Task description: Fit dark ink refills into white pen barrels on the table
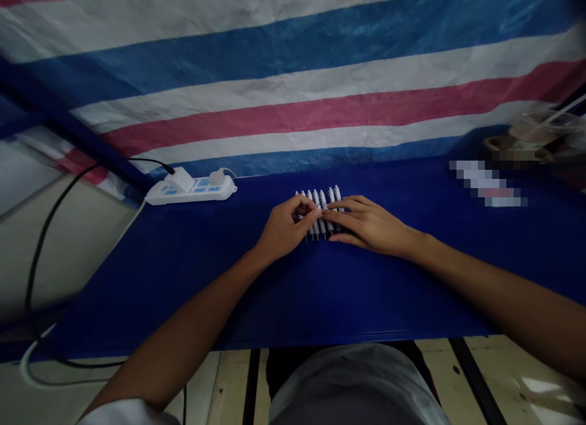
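A row of slim white pens (pixel 323 198) lies side by side near the middle of a dark blue tabletop (pixel 293 297), between a person's two bare hands. The left hand (pixel 284 226) curls at the row's left, its thumb and forefinger tips nearly meeting over the pens; the right hand (pixel 373 226) stretches its fingers across from the right, thumb apart. Whether either grip is clamped on a pen cannot be told. The likeliest trouble is rolling: an uneven push from one side could skew the row or slide a pen over its neighbour, and a fingertip catching a pen's end could knock it askew. Counted: two hands; about seven pen tops, though fingers may hide more; one white power strip (pixel 195 197) at the back left, with two plugs (pixel 182 180) in it.
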The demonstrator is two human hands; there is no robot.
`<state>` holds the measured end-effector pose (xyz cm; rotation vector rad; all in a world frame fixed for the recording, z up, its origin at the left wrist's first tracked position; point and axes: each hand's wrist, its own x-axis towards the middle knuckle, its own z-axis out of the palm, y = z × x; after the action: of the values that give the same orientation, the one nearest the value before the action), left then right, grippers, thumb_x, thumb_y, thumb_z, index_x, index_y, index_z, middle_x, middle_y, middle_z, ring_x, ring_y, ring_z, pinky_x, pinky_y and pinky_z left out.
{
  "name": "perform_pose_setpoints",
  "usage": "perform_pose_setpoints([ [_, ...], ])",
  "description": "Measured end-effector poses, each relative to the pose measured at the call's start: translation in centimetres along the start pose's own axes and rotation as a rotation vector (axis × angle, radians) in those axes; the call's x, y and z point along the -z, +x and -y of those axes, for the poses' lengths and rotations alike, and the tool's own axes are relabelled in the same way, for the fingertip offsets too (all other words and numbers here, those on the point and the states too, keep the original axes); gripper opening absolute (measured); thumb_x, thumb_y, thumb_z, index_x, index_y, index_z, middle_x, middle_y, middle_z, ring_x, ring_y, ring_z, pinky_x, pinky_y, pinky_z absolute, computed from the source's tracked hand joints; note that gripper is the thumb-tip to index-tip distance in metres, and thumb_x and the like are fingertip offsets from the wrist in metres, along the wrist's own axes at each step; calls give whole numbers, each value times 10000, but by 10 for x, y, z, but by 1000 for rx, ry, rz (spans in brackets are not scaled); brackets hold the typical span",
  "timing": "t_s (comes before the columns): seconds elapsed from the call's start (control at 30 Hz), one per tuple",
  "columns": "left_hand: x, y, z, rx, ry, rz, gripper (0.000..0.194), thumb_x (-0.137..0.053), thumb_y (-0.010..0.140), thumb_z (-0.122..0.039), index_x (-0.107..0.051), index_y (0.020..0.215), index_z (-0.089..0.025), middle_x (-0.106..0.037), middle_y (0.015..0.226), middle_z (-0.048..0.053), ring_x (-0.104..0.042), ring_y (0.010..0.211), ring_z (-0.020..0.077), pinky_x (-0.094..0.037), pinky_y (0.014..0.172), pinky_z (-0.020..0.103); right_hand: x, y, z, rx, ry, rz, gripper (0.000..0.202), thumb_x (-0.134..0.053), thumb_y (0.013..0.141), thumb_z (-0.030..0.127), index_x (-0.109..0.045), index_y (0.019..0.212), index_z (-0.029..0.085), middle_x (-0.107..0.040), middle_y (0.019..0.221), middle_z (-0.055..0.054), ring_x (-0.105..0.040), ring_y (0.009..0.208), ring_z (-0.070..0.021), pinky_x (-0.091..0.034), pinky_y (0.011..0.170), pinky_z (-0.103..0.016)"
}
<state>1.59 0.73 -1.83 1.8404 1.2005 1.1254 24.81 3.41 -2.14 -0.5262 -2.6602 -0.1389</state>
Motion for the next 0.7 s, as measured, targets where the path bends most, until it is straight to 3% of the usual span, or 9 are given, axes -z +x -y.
perform_pose_setpoints([
  [0.1,0,-1,0,-20,22,3,151,-641,920,-328,-628,856,-192,-638,735,-25,-602,660,112,-479,615,225,1,0,-2,-44,83,-68,441,-436,1085,443,-709,1276,154,-734,1301,-163,-637,1270,-303,-519,1022,-481],
  [0.17,-1,-1,0,-28,31,4,145,-637,925,-321,-629,860,-191,-638,733,-24,-602,653,109,-484,613,223,2,0,-4,-108,146,-123,423,-455,1077,462,-742,1221,188,-754,1226,-149,-677,1154,-290,-536,955,-463],
  [0.27,0,-2,-1,-42,71,12,133,-624,934,-309,-631,872,-191,-652,751,-16,-608,648,111,-490,604,226,3,-1,-5,-251,282,-161,399,-479,1071,456,-742,1233,203,-792,1012,-106,-722,936,-247,-554,863,-416],
  [0.37,0,-2,-2,-101,165,11,95,-603,947,-281,-633,916,-196,-675,811,-1,-634,692,125,-514,633,244,4,-2,-3,-415,418,-208,348,-511,1063,412,-728,1259,224,-814,1007,-73,-751,956,-237,-562,906,-398],
  [0.5,1,-4,-1,-273,318,-36,110,-607,955,-235,-622,1059,-201,-696,994,38,-677,894,169,-565,790,312,9,-3,2,-545,597,-385,333,-572,1030,449,-725,1245,244,-811,1102,-63,-758,1046,-236,-575,951,-399],
  [0.6,2,-5,-1,-423,414,-89,221,-618,963,-217,-596,1182,-201,-691,1143,74,-665,1071,211,-562,939,381,14,-3,5,-541,705,-469,338,-654,976,491,-734,1202,253,-806,1029,-48,-761,962,-221,-591,908,-389],
  [0.7,4,-6,-2,-554,535,-154,342,-646,972,-268,-560,1297,-203,-658,1296,114,-608,1243,259,-500,1075,454,17,-4,7,-503,776,-475,308,-705,938,499,-759,1106,247,-779,921,-32,-736,849,-197,-589,822,-352],
])
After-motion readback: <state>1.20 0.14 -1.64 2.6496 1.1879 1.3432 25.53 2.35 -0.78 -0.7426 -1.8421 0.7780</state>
